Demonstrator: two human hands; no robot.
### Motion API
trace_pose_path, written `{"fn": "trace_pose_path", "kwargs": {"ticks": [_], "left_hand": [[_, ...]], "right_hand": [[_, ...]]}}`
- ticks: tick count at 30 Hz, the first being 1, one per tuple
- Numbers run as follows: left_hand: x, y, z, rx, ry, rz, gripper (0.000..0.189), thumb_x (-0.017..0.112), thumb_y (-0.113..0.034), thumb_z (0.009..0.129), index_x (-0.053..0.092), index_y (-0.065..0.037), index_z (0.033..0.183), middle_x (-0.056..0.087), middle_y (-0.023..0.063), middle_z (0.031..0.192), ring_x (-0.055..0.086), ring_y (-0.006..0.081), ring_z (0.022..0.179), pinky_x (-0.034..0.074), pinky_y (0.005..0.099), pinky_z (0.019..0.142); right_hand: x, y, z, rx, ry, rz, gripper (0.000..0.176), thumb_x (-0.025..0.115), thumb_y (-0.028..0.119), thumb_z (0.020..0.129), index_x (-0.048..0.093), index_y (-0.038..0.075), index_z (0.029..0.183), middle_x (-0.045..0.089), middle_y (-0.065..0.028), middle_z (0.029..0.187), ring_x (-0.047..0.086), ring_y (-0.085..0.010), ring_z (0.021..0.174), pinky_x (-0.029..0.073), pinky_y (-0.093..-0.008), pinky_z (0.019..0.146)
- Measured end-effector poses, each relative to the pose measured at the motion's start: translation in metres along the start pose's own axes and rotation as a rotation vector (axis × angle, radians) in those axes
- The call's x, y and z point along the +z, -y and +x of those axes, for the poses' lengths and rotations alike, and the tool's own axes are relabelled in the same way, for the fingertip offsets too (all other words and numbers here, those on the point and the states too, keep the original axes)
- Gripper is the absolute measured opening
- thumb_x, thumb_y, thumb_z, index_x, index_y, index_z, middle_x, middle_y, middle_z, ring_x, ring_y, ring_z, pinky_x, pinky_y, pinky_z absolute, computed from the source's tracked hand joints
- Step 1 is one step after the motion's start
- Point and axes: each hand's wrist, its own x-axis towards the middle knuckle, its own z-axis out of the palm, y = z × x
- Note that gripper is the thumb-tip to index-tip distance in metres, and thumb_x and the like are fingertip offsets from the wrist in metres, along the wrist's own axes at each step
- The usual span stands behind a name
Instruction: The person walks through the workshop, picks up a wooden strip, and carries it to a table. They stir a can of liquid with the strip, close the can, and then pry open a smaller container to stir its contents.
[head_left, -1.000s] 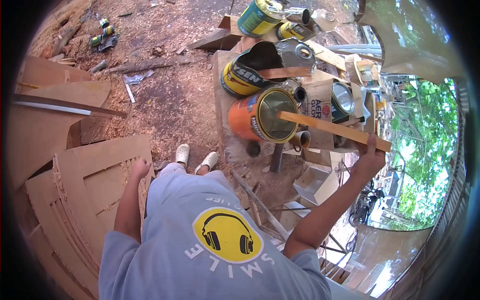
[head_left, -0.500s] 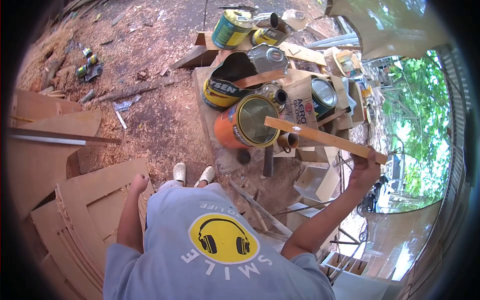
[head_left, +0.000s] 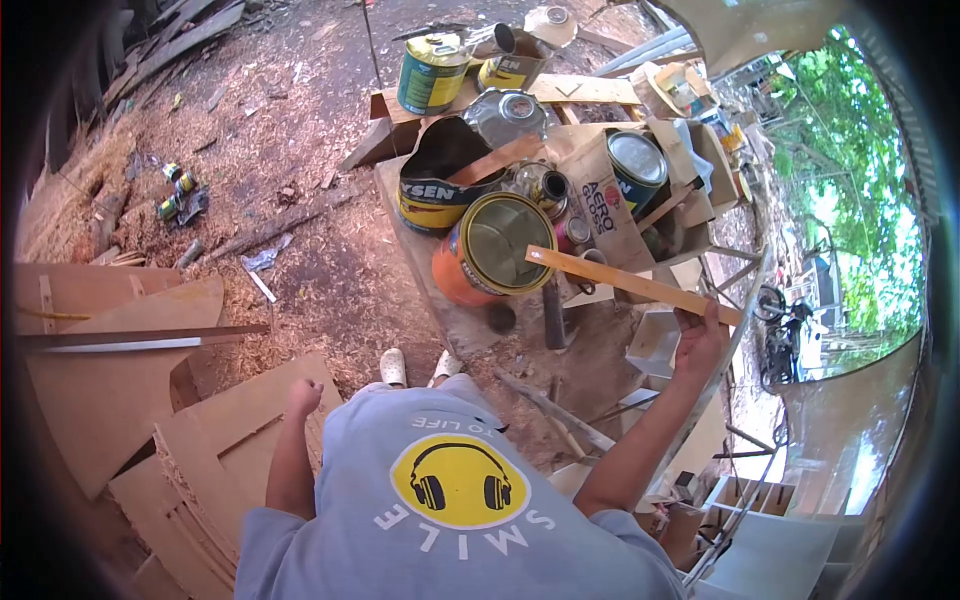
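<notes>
My right hand (head_left: pixel 700 345) is closed around one end of a narrow wooden strip (head_left: pixel 625 282). The strip slants up to the left, and its far end overlaps the rim of an open orange paint can (head_left: pixel 462 268) in this view. My left hand (head_left: pixel 305 397) is a loose fist with nothing showing in it, in front of brown wooden panels (head_left: pixel 250 425). Behind the orange can stands a cut-open black and yellow can (head_left: pixel 430 205) with a flat wooden piece (head_left: pixel 495 160) across it.
On the worktable (head_left: pixel 412 245) are also a clear plastic container (head_left: pixel 505 118), an Aero Gloss carton (head_left: pixel 610 200), a dark can with a pale lid (head_left: pixel 637 160) and a green-yellow can (head_left: pixel 432 75). Shavings cover the ground (head_left: pixel 270 150). A motorcycle (head_left: pixel 785 330) stands at right.
The view has shifted, with the panels and my body now further right. My right hand and the wooden strip sit slightly left and closer to the orange can.
</notes>
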Motion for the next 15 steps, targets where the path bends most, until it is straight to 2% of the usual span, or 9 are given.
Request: {"fn": "trace_pose_path", "kwargs": {"ticks": [3,11,15], "left_hand": [[-0.004,-0.005,0.003,-0.037,0.066,-0.004,0.037,0.058,-0.034,0.086,0.069,0.000,0.095,0.067,0.0229,0.096,0.065,0.0360,0.092,0.051,0.0438,0.082],[-0.002,-0.012,0.003,-0.062,0.113,-0.002,0.038,0.058,-0.036,0.087,0.069,-0.002,0.100,0.067,0.0211,0.101,0.065,0.0354,0.097,0.050,0.0431,0.085],[0.005,-0.010,0.008,-0.090,0.134,-0.005,0.039,0.058,-0.036,0.087,0.069,-0.002,0.102,0.067,0.0205,0.103,0.064,0.0350,0.098,0.050,0.0426,0.086]], "right_hand": [[-0.002,0.004,-0.002,-0.008,-0.014,-0.024,0.031,0.066,0.017,0.090,0.053,-0.005,0.105,0.061,-0.0131,0.095,0.067,-0.0246,0.078,0.060,-0.0369,0.068],[-0.002,0.020,0.002,-0.097,0.000,-0.154,0.027,0.061,0.017,0.093,0.054,-0.005,0.107,0.062,-0.0143,0.097,0.068,-0.0257,0.081,0.061,-0.0380,0.065],[-0.004,0.023,0.007,-0.114,-0.017,-0.256,0.029,0.063,0.021,0.092,0.055,-0.004,0.104,0.065,-0.0152,0.091,0.068,-0.0251,0.075,0.060,-0.0352,0.062]]}}
